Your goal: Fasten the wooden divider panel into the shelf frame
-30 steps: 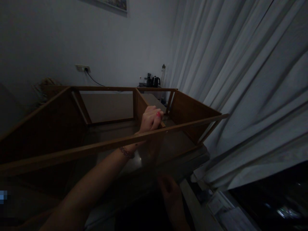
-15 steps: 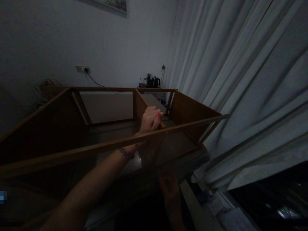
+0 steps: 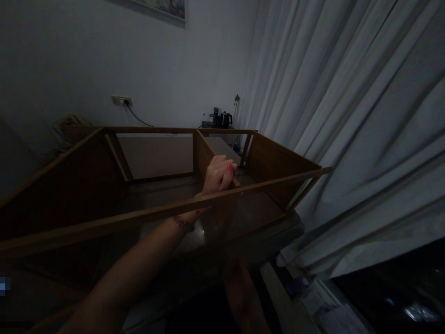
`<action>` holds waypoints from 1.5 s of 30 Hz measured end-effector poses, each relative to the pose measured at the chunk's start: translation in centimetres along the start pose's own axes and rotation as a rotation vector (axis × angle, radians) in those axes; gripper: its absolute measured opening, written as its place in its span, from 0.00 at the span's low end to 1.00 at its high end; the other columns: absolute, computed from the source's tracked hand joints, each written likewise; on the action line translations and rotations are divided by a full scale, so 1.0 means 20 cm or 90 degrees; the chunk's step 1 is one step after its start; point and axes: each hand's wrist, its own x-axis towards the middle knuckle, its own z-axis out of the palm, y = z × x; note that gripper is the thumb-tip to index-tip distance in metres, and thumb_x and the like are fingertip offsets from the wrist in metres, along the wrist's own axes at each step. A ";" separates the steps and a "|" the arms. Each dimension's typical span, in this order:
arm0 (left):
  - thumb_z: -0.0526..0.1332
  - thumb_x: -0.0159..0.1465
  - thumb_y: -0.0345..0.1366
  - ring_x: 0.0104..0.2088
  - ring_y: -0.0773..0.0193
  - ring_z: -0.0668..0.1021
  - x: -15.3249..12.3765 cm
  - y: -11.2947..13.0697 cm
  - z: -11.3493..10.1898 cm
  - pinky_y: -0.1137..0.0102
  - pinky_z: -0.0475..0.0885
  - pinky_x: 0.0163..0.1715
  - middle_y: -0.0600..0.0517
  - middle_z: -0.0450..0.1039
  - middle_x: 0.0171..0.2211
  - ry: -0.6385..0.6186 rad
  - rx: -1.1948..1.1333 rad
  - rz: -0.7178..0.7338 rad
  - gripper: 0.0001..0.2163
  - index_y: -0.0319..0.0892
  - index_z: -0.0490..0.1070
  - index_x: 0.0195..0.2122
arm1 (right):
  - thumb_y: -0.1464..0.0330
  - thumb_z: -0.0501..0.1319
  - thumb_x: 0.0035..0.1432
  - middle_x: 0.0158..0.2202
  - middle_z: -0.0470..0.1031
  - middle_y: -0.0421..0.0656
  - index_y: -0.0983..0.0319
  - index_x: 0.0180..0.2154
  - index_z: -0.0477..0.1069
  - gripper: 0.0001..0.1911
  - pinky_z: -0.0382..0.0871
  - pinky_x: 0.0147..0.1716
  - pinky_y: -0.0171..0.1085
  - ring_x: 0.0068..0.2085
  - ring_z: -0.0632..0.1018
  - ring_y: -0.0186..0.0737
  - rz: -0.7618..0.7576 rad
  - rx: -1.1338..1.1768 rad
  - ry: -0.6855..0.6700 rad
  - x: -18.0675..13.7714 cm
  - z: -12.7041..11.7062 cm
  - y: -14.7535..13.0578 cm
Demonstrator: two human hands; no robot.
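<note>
A wooden cabinet frame (image 3: 139, 214) with open front and back lies across the view, its rails and side panels brown. My left hand (image 3: 219, 174) is wrapped round the top edge of the frame's middle divider (image 3: 206, 147). The left forearm passes beneath the front rail, a bracelet on its wrist. Low down, in deep shadow below the frame's front edge, is my right hand (image 3: 237, 273). Its fingers are dark and smeared, so their pose and anything in them cannot be made out.
Long pale curtains (image 3: 313, 102) hang close along the right side. Behind the frame, a black kettle (image 3: 225, 119) stands near the corner. A wall socket (image 3: 121, 100) has a dark cord plugged in. White boxy items (image 3: 323, 297) lie at the lower right.
My right hand has shifted slightly down and to the left in the shadow. My left hand keeps its grip on the divider. The whole view has moved very slightly.
</note>
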 end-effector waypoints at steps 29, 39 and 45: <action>0.36 0.64 0.39 0.23 0.67 0.59 -0.01 0.00 0.00 0.67 0.57 0.30 0.55 0.52 0.17 0.014 -0.018 -0.012 0.18 0.42 0.50 0.18 | 0.55 0.61 0.47 0.15 0.69 0.35 0.63 0.37 0.63 0.21 0.54 0.13 0.27 0.13 0.64 0.28 -0.132 -0.403 -0.115 0.02 -0.06 -0.05; 0.35 0.65 0.40 0.23 0.67 0.59 0.00 0.01 0.00 0.67 0.57 0.30 0.55 0.52 0.17 -0.005 -0.009 -0.024 0.20 0.42 0.50 0.17 | 0.56 0.61 0.48 0.18 0.69 0.37 0.62 0.29 0.67 0.15 0.63 0.20 0.29 0.19 0.69 0.30 -0.176 -0.384 -0.032 -0.03 -0.03 -0.06; 0.37 0.65 0.37 0.23 0.68 0.59 0.00 0.00 0.00 0.69 0.58 0.30 0.55 0.53 0.17 0.016 -0.008 0.002 0.18 0.42 0.51 0.17 | 0.62 0.58 0.52 0.35 0.76 0.43 0.60 0.37 0.70 0.11 0.69 0.36 0.35 0.35 0.76 0.39 -0.493 -0.683 -0.028 -0.03 -0.06 -0.10</action>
